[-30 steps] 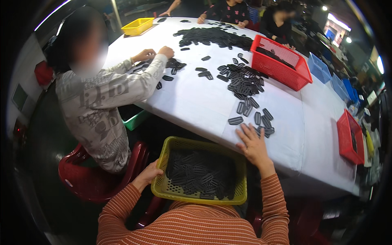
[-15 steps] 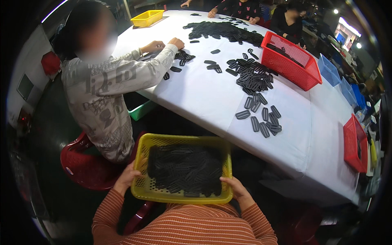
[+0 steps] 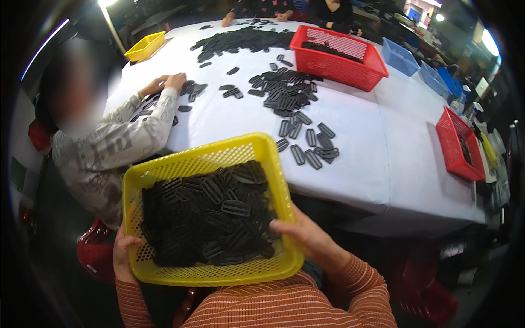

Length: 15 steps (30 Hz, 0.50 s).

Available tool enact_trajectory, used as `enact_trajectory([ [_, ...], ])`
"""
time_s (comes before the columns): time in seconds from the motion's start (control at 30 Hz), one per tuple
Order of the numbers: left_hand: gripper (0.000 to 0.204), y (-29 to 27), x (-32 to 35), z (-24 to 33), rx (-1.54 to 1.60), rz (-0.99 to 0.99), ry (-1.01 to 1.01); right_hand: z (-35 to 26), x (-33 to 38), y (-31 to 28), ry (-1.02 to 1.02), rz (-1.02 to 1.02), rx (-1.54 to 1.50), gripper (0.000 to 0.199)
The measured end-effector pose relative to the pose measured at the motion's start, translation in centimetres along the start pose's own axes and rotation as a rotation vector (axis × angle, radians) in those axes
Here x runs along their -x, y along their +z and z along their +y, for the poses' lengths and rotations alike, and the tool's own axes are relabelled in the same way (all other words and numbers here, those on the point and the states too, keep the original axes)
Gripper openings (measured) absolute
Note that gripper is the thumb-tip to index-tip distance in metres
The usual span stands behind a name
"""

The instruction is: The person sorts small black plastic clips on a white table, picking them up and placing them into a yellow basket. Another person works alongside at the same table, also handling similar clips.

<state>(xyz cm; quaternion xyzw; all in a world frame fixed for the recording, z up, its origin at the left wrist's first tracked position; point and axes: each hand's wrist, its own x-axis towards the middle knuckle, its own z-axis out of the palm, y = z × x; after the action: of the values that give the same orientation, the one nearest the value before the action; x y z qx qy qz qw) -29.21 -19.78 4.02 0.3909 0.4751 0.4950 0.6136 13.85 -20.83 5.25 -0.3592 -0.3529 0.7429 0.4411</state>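
Observation:
Between my hands is a yellow plastic basket (image 3: 284, 210) with perforated sides, tilted and raised in front of my body. Many black slotted strap buckles (image 3: 213, 213) fill much of it. My left hand (image 3: 124, 249) grips the basket's left side, thumb over the rim. My right hand (image 3: 309, 235) is closed on the right side, its thumb reaching inside the rim. Beyond the basket, a pile of the same black buckles (image 3: 287, 90) lies on the white-covered table (image 3: 361, 175), with several loose ones trailing toward me.
A co-worker in a grey patterned jacket (image 3: 117, 128) sits at the left, hands on a small heap of buckles. A red basket (image 3: 339, 68) stands on the table, another red basket (image 3: 459, 145) at the right. Blue bins (image 3: 402, 57) and a small yellow tray (image 3: 145, 46) stand farther off.
The yellow basket has come up closer and tilted, its right side higher, with both my hands still gripping it. The view has turned to the right, so the table things appear farther left.

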Motion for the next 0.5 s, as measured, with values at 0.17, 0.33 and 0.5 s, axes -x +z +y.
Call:
enact_trajectory([
  [0.17, 0.085, 9.5, -8.1, 2.0, 0.103, -0.200, 0.061, -4.5, 1.8, -5.1, -0.011, 0.101, -0.351, 0.057],
  [0.33, 0.084, 18.7, -18.4, 3.1, 0.040, -0.407, 0.023, -8.7, 3.9, -10.6, -0.149, 0.253, -0.282, 0.064],
  [0.5, 0.084, 28.8, -28.8, 3.9, -0.014, -0.566, 0.001, -15.5, 2.7, -13.1, -0.319, 0.485, -0.311, 0.067],
])
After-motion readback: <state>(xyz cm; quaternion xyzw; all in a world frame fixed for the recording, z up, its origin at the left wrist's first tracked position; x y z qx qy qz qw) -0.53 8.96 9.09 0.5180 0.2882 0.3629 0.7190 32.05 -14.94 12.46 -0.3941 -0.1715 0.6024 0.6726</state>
